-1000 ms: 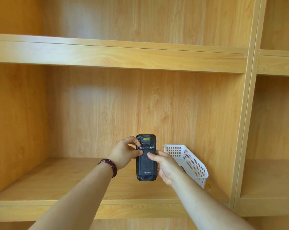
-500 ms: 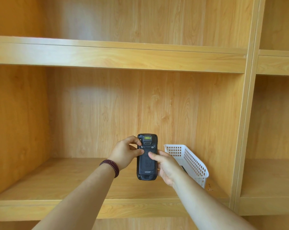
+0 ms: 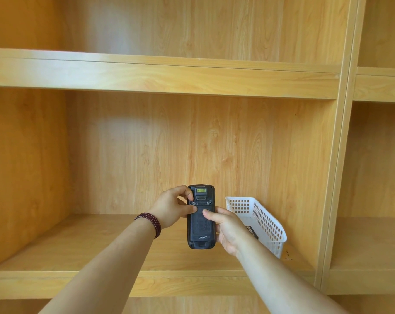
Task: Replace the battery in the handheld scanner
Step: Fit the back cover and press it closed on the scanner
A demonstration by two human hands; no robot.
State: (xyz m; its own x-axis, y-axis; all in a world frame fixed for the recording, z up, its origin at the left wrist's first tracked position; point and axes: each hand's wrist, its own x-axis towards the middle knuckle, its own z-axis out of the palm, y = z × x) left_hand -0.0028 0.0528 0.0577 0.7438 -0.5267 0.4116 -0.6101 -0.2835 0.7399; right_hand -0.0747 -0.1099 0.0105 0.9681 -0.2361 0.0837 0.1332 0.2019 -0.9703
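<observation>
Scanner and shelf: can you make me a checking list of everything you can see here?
Surface: wooden shelf, light wood grain, part of a bigger shelf unit.
Job's things: black handheld scanner held upright with its back facing the camera; back cover still on, two small latches near the top.
Clutter: white plastic basket on the shelf to the right, with a dark item inside, mostly hidden.
Grippers: left hand grips the scanner's upper left edge, thumb on the back cover; right hand holds its right side, thumb pressing the cover. A beaded bracelet is on the left wrist.
Cables: nothing seen.
Surroundings: more wooden compartments above and to the right.
</observation>
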